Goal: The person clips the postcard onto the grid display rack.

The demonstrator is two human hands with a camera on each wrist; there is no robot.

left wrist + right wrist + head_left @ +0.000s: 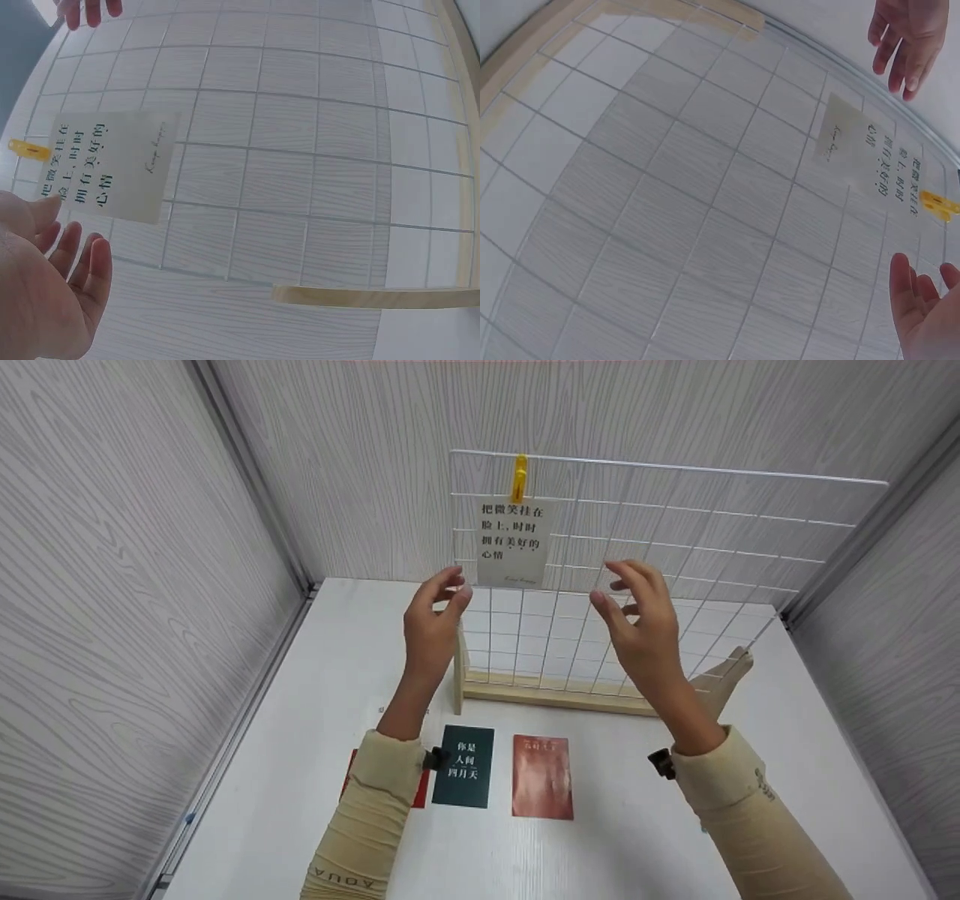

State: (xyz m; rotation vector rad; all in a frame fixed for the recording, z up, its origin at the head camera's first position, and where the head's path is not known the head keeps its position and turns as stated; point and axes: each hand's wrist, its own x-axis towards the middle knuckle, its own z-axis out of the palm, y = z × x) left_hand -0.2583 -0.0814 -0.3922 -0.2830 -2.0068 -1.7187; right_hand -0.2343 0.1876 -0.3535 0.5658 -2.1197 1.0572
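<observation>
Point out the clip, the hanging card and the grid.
Clip (520, 480), head view: middle of its yellow body.
Hanging card (514, 544), head view: middle of its printed face.
Grid (667, 466), head view: its top wire.

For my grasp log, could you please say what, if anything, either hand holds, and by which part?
Nothing: the left hand and right hand are empty. The yellow clip holds the white card by its top edge.

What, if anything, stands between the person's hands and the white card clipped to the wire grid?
Nothing visible does. In the head view, the left hand and right hand are on either side of the white card, which hangs in front of the wire grid. The yellow clip sits at its top.
</observation>
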